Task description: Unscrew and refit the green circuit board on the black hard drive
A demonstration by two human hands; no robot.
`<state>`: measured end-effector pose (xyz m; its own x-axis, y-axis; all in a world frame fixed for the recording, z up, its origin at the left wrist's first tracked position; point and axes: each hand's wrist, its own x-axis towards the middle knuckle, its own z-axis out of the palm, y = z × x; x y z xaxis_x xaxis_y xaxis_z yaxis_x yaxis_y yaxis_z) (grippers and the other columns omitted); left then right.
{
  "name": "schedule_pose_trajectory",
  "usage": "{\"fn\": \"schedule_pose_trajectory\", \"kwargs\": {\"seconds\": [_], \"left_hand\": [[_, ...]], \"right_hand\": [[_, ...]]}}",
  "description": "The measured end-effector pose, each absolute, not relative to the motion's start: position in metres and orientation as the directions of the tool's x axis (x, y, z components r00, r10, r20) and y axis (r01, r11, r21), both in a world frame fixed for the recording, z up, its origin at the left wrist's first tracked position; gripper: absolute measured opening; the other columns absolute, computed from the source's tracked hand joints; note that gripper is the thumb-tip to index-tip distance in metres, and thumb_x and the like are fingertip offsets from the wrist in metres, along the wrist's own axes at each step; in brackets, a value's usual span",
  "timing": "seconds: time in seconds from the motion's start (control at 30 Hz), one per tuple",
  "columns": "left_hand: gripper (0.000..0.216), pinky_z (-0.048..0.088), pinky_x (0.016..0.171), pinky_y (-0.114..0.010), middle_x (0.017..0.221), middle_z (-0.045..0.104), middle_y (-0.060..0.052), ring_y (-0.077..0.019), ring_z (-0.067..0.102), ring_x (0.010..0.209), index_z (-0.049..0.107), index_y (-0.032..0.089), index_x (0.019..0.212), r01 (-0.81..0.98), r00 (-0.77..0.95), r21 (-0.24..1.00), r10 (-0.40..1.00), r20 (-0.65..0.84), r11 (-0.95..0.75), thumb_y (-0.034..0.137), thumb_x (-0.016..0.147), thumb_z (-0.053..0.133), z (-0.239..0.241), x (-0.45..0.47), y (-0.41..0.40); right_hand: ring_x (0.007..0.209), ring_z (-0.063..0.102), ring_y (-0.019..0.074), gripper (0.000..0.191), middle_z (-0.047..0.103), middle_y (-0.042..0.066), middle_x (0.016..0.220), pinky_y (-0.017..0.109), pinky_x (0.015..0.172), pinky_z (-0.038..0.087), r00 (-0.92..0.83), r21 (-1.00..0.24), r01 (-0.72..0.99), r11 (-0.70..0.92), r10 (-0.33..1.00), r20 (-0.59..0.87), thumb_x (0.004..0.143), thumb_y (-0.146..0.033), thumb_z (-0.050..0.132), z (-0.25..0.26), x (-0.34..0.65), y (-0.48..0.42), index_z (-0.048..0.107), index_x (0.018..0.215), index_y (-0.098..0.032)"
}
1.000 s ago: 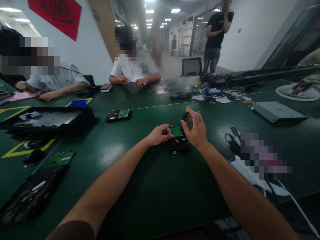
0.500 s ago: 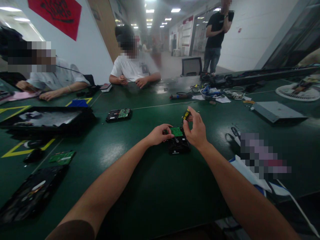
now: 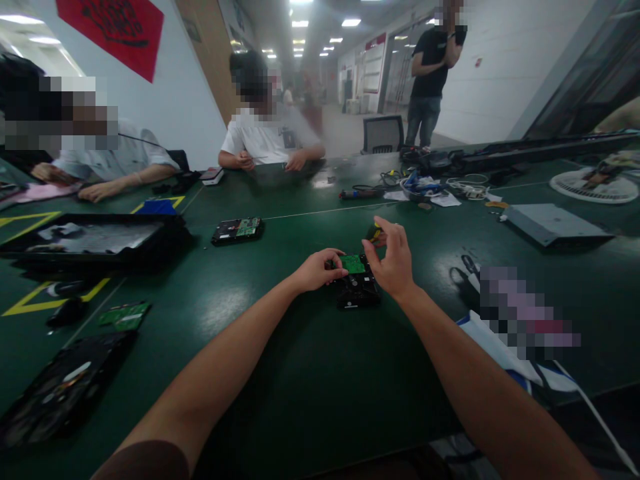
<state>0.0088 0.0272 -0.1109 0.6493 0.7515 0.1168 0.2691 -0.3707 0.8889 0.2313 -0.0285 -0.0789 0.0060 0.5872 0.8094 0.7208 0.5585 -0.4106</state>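
In front of me on the green table lies a black hard drive [image 3: 357, 293] with a green circuit board [image 3: 353, 264] on its far part. My left hand [image 3: 324, 269] grips the drive's left side, thumb resting near the board. In my right hand [image 3: 393, 259] is a black and yellow screwdriver [image 3: 373, 233], its handle pinched between thumb and fingers above the drive's far right corner. The screwdriver's tip is too small to make out.
Another hard drive [image 3: 238, 231] lies beyond my left hand. At left are a black tray [image 3: 95, 240], a loose green board [image 3: 125, 316] and a dark casing [image 3: 65, 387]. A grey metal box [image 3: 557, 224] and cables [image 3: 423, 185] sit at right. Two people sit opposite; one stands behind.
The screwdriver handle has turned in my right fingers, and its yellow marks show less. My left hand and the hard drive stay in place.
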Motion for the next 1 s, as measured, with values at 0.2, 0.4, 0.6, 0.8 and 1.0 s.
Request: {"fn": "schedule_pose_trajectory", "kwargs": {"seconds": [0.2,0.4,0.6,0.8,1.0], "left_hand": [[0.029,0.053,0.053,-0.024,0.153,0.049,-0.016,-0.0045,0.061,0.061,0.063,0.013,0.088,0.269,0.646,0.893,0.755,0.112,-0.362,0.039,0.086,0.076,-0.1124,0.0095,0.0274],[0.029,0.052,0.052,-0.024,0.152,0.05,-0.015,-0.0046,0.061,0.061,0.063,0.013,0.087,0.258,0.646,0.893,0.753,0.124,-0.368,0.039,0.086,0.076,-0.1139,0.0095,0.0276],[0.028,0.052,0.052,-0.023,0.153,0.049,-0.016,-0.0045,0.06,0.062,0.064,0.013,0.087,0.269,0.642,0.892,0.758,0.116,-0.364,0.039,0.086,0.076,-0.1149,0.0095,0.0285],[0.028,0.053,0.052,-0.024,0.152,0.05,-0.016,-0.0046,0.061,0.062,0.064,0.013,0.088,0.266,0.644,0.887,0.755,0.128,-0.377,0.038,0.086,0.076,-0.1138,0.0091,0.028],[0.028,0.053,0.053,-0.024,0.152,0.049,-0.016,-0.0049,0.061,0.062,0.064,0.013,0.087,0.278,0.645,0.882,0.755,0.122,-0.38,0.039,0.086,0.076,-0.1132,0.0093,0.0279]], "right_hand": [[0.105,0.061,0.0258,0.058,0.055,0.01,0.126,0.05,0.095,0.058,-0.03,-0.381,0.725,0.574,0.579,0.815,0.098,-0.024,0.054,-0.0759,0.2302,-0.0302,0.039,0.154,-0.031],[0.099,0.062,0.0243,0.06,0.056,0.01,0.122,0.047,0.091,0.06,-0.013,-0.395,0.71,0.583,0.571,0.821,0.097,-0.025,0.058,-0.0775,0.2306,-0.0287,0.041,0.154,-0.03],[0.104,0.062,0.0254,0.061,0.057,0.01,0.126,0.049,0.093,0.058,-0.031,-0.375,0.713,0.593,0.561,0.828,0.098,-0.021,0.053,-0.0773,0.2309,-0.0287,0.037,0.156,-0.032],[0.104,0.062,0.0258,0.06,0.056,0.01,0.124,0.047,0.09,0.06,-0.006,-0.376,0.727,0.574,0.552,0.834,0.097,-0.026,0.06,-0.0775,0.2309,-0.0288,0.042,0.153,-0.032],[0.111,0.061,0.0277,0.065,0.056,0.012,0.133,0.051,0.096,0.059,-0.037,-0.36,0.725,0.587,0.555,0.831,0.097,-0.021,0.053,-0.0782,0.2317,-0.0283,0.034,0.159,-0.031]]}}
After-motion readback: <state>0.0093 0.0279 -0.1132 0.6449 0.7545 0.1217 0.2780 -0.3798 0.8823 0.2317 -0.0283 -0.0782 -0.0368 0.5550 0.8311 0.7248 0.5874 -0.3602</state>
